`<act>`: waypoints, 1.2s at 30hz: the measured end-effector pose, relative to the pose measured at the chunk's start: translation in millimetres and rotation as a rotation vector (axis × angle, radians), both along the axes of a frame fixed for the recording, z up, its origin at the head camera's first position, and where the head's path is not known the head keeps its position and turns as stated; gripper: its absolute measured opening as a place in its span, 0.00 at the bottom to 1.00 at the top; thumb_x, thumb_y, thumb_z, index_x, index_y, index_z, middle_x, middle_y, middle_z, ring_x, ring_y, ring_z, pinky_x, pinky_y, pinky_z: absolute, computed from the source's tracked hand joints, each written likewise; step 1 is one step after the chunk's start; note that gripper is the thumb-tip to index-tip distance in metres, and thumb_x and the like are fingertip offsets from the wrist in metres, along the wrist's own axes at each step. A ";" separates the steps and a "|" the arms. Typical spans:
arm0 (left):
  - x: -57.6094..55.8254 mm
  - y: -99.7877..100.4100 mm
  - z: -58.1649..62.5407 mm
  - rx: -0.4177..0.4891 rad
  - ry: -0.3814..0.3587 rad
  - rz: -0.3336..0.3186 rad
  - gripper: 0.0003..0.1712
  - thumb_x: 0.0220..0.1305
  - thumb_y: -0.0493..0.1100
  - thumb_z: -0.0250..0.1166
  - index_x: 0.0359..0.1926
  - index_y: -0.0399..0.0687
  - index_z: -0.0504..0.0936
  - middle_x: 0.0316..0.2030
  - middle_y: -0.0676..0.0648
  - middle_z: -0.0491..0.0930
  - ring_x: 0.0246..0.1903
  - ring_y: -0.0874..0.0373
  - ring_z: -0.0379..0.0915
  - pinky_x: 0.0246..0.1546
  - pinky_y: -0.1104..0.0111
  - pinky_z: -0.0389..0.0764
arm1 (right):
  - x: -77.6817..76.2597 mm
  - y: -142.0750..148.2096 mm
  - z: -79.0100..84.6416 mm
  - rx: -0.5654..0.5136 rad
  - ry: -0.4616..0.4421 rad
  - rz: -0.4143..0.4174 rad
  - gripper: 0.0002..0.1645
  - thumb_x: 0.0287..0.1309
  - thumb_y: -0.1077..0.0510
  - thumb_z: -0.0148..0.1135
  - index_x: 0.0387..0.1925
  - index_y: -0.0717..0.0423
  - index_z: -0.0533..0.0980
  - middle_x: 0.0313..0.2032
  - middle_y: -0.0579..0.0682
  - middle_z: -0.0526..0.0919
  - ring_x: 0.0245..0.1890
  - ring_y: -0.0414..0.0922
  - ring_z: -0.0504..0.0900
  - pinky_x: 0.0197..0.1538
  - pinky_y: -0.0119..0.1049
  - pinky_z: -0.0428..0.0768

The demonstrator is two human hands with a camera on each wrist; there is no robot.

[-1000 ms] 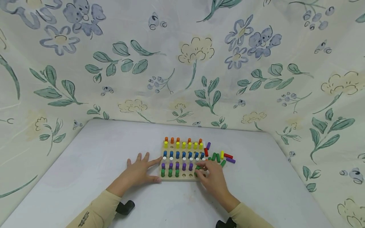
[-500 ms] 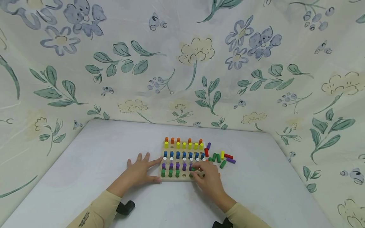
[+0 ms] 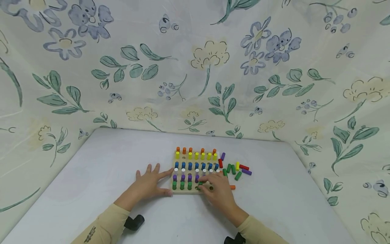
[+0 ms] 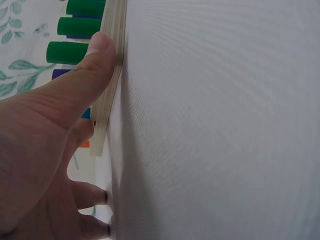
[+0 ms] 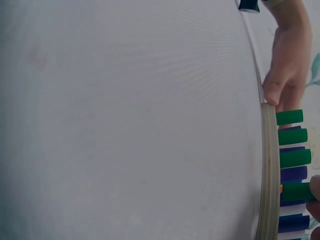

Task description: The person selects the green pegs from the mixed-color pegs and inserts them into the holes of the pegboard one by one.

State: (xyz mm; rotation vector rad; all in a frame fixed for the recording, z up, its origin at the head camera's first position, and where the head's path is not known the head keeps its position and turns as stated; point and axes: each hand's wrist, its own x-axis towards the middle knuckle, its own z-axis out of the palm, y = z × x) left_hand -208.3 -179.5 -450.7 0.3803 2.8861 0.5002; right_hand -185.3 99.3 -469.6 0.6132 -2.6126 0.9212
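A wooden pegboard [image 3: 186, 193] holds upright pegs in rows of orange, yellow, blue, white, purple and green. My left hand [image 3: 148, 184] lies spread at its left side; the thumb [image 4: 99, 49] touches the board's edge in the left wrist view. Over the front row, my right hand [image 3: 221, 192] pinches a green peg [image 5: 296, 191] between thumb and fingers. That peg stands near a front-row hole, right of several green pegs [image 3: 181, 185]. Whether its lower end is inside the hole, I cannot tell. The right hand hides the board's front right part.
Loose green pegs [image 3: 233, 169], red pegs [image 3: 244, 167], purple pegs [image 3: 246, 171] and a yellow peg [image 3: 237, 165] lie on the white table [image 3: 122, 149] right of the board. An orange peg [image 3: 233, 187] lies by its right edge. Flowered cloth [image 3: 182, 67] hangs behind.
My right hand has moved left along the front row with the green peg, uncovering the orange peg beside the board. My left hand has stayed in place.
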 end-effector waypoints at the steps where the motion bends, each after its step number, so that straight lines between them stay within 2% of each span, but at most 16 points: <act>1: -0.2 0.0 -0.5 0.000 -0.002 0.002 0.55 0.48 0.73 0.73 0.75 0.61 0.68 0.74 0.23 0.53 0.72 0.18 0.40 0.61 0.20 0.40 | 0.3 -0.8 0.1 0.000 -0.001 0.001 0.10 0.59 0.53 0.75 0.44 0.44 0.86 0.42 0.37 0.88 0.50 0.41 0.78 0.56 0.49 0.75; 13: -1.4 0.4 -2.5 -0.003 0.004 0.008 0.55 0.47 0.73 0.73 0.75 0.61 0.69 0.73 0.23 0.54 0.72 0.18 0.40 0.61 0.20 0.40 | 0.5 -3.6 -1.0 0.008 -0.008 -0.002 0.11 0.59 0.53 0.75 0.44 0.44 0.86 0.41 0.35 0.88 0.47 0.39 0.76 0.55 0.47 0.75; 23: -1.3 0.4 -2.3 -0.009 -0.001 0.009 0.56 0.47 0.74 0.73 0.75 0.61 0.69 0.74 0.23 0.54 0.72 0.18 0.40 0.61 0.20 0.40 | -1.0 -4.2 -1.6 0.092 0.001 0.011 0.12 0.59 0.52 0.75 0.45 0.41 0.87 0.41 0.36 0.87 0.46 0.39 0.76 0.53 0.45 0.77; 36: 0.8 -0.1 -1.0 -0.001 -0.012 0.012 0.55 0.47 0.73 0.73 0.75 0.62 0.68 0.74 0.24 0.53 0.72 0.19 0.39 0.62 0.21 0.39 | -1.0 -3.0 -1.3 0.096 0.011 0.015 0.14 0.59 0.52 0.75 0.47 0.43 0.87 0.42 0.36 0.87 0.44 0.38 0.76 0.51 0.43 0.77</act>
